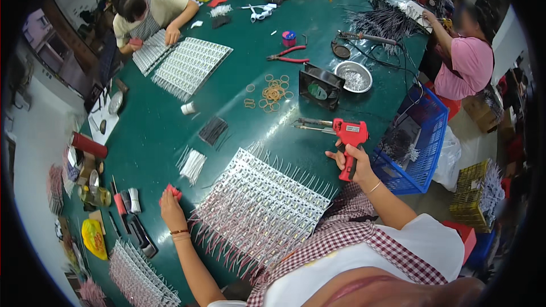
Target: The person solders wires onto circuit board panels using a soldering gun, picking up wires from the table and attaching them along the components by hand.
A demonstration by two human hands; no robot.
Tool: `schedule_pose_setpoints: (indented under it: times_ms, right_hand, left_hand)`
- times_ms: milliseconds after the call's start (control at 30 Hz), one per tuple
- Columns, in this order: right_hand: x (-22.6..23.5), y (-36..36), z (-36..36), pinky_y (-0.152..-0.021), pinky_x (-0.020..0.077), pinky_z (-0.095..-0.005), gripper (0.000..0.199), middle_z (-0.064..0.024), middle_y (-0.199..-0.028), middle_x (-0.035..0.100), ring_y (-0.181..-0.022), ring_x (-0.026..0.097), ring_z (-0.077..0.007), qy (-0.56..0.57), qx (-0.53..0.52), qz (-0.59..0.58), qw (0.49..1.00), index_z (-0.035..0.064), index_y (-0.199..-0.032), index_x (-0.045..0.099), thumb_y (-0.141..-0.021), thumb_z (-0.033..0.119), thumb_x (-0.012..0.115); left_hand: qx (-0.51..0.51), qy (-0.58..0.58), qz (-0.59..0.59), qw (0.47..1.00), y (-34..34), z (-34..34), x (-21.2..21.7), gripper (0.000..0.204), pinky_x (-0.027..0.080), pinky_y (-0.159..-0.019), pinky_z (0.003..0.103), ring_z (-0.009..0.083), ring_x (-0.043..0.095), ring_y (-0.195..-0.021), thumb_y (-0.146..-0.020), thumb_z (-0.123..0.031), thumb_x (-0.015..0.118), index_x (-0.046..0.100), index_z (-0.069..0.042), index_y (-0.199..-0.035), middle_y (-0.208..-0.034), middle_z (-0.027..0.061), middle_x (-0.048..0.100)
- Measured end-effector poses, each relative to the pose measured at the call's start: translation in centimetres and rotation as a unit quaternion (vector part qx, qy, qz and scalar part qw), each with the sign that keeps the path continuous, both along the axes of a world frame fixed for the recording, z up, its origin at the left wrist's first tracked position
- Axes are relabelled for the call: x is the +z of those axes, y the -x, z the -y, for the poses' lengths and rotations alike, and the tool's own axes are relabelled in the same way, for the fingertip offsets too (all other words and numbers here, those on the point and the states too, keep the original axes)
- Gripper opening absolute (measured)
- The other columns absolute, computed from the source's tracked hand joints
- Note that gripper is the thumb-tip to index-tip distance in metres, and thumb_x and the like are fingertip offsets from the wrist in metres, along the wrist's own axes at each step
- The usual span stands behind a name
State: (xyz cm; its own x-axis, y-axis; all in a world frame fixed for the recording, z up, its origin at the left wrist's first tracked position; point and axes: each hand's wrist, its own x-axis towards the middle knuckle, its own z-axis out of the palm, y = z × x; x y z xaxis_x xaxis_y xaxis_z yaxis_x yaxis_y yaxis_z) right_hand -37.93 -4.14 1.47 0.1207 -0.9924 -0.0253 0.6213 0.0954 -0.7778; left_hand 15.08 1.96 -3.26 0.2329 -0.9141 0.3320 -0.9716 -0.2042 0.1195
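Note:
My right hand (359,162) is wrapped round the handle of a red soldering gun (350,132), its metal tip pointing left above the table. My left hand (170,211) holds a crumpled red cloth (174,191) against the green tabletop, its fingers partly hidden. Between my hands lies a sheet of white circuit boards (264,199) in rows, with small yellowish parts and many thin white and reddish wires sticking out along its edges. The soldering tip is apart from the sheet, beyond its upper right edge.
Beyond the sheet lie white wires (193,166), dark wires (214,131), rubber bands (275,92), a black fan (319,87), a metal bowl (364,68) and pliers (289,54). A blue crate (418,177) stands right. Two co-workers sit at the table's far left and right.

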Motion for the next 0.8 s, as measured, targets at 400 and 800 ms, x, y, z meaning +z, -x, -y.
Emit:
schedule_pose_setpoints:
  times_ms: [400,800]
  right_hand:
    - [0.1,-0.6,0.0,-0.096,0.0443,-0.0428,0.025,-0.0044,-0.056,0.052,-0.049,0.052,-0.0145,0.002,0.010,-0.003,1.000,0.0023,-0.103,0.053,-0.091,0.024,0.054]
    - [0.1,-0.6,0.3,-0.095,0.0444,-0.0414,0.027,-0.0043,-0.056,0.053,-0.048,0.052,-0.0127,-0.002,0.014,-0.014,1.000,0.0018,-0.104,0.051,-0.092,0.026,0.052]
  left_hand:
    - [0.008,0.060,0.033,0.998,-0.1,0.4,1.2,0.011,0.053,-0.065,0.040,0.0328,0.065,-0.080,-0.088,-0.009,0.057,0.058,-0.002,-0.096,-0.097,0.0153,0.066]
    - [-0.035,0.154,0.068,0.985,-0.4,0.5,0.9,0.008,0.053,-0.076,0.040,0.0328,0.064,-0.091,-0.086,-0.007,0.059,0.059,-0.001,-0.092,-0.104,0.0166,0.066]
